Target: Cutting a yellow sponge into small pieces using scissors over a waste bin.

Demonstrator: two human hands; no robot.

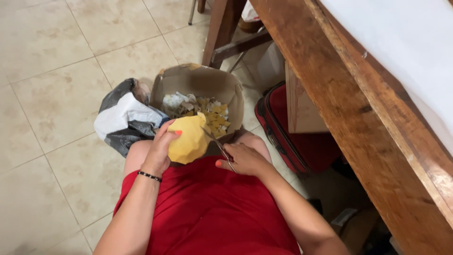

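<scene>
My left hand [159, 150] grips a rounded piece of yellow paper [188, 139] over my lap, fingers wrapped around its left side. My right hand [243, 159] holds a pair of metal scissors [218, 145], whose blades point up and left into the right edge of the yellow paper. Just beyond my knees stands a brown cardboard box [200, 80] with several yellow and white paper scraps [207, 109] inside. I wear red clothing [207, 208] and a dark beaded bracelet [149, 176] on the left wrist.
A grey and white plastic bag [123, 119] lies on the tiled floor [52, 94] left of the box. A wooden table edge [349, 94] runs along the right, with a red suitcase [288, 137] and a flat cardboard piece [302, 106] beneath it.
</scene>
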